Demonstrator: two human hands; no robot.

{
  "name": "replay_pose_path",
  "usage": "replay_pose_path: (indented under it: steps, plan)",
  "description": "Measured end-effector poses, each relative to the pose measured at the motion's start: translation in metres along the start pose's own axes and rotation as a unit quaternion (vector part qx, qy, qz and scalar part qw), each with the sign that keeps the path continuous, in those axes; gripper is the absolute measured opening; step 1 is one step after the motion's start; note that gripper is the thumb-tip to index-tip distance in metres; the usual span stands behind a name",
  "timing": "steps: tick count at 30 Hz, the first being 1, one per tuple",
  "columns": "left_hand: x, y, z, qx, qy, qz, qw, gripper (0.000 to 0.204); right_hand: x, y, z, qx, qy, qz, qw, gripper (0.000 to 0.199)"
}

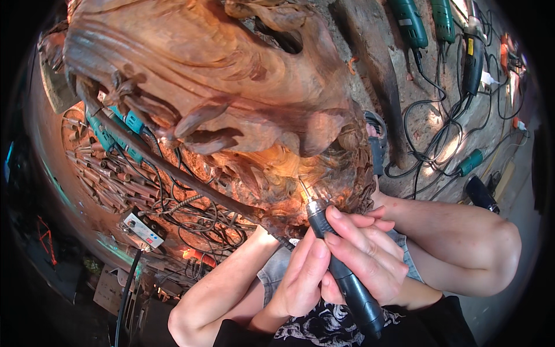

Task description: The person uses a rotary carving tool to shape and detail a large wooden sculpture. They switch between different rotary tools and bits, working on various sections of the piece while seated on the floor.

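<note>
Both hands are gripping the rotary tool down at 6 o'clock: right hand wrapping it pen-style, left hand steadying underneath. Its bit is touching the wood carving lit at centre. Green power tools are lying at 1 o'clock.

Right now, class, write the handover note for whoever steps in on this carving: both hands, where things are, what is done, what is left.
Left hand and right hand: both wrapped round the black rotary tool, held like a pen.
Its thin bit meets the lit underside of the wood carving, just above the hands.
Done: much of the surface already shows carved folds and curls.
Left: apparently fine detail at the lit patch; how much cannot be told.
Spare green power tools lie on the floor, upper right.
</note>
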State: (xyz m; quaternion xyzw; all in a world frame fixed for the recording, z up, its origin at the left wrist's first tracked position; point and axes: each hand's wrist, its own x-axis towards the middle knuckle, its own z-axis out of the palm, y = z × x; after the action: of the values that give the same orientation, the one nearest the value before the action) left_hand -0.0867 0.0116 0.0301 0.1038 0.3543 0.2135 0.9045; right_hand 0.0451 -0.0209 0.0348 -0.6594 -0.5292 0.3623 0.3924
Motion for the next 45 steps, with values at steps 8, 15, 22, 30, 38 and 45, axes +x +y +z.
replay_pose_path:
  steps: [8, 15, 22, 30, 38, 45]
  plan:
    - [0.002, 0.010, 0.009, 0.023, 0.052, -0.022, 0.998, 0.072, 0.009, -0.001, -0.002, 0.008, -0.019, 0.018, 1.000, 0.034]
    - [-0.001, 0.009, 0.011, 0.028, 0.041, -0.048, 0.998, 0.071, 0.005, -0.004, -0.006, -0.015, -0.011, 0.030, 0.999, 0.032]
    - [-0.005, 0.011, 0.016, 0.016, 0.053, -0.043, 0.998, 0.071, 0.010, -0.010, -0.008, 0.008, -0.016, 0.036, 0.999, 0.032]
    - [0.003, 0.007, 0.011, 0.056, 0.033, -0.037, 0.997, 0.073, 0.006, 0.000, -0.009, -0.004, -0.009, 0.033, 0.999, 0.035]
    - [0.005, 0.011, 0.017, 0.058, 0.040, -0.061, 0.996, 0.074, 0.002, 0.003, -0.011, -0.014, -0.008, 0.025, 1.000, 0.036]
    - [0.006, 0.006, 0.017, 0.036, 0.038, -0.045, 0.998, 0.070, 0.005, 0.005, -0.015, 0.001, -0.026, 0.023, 0.999, 0.034]
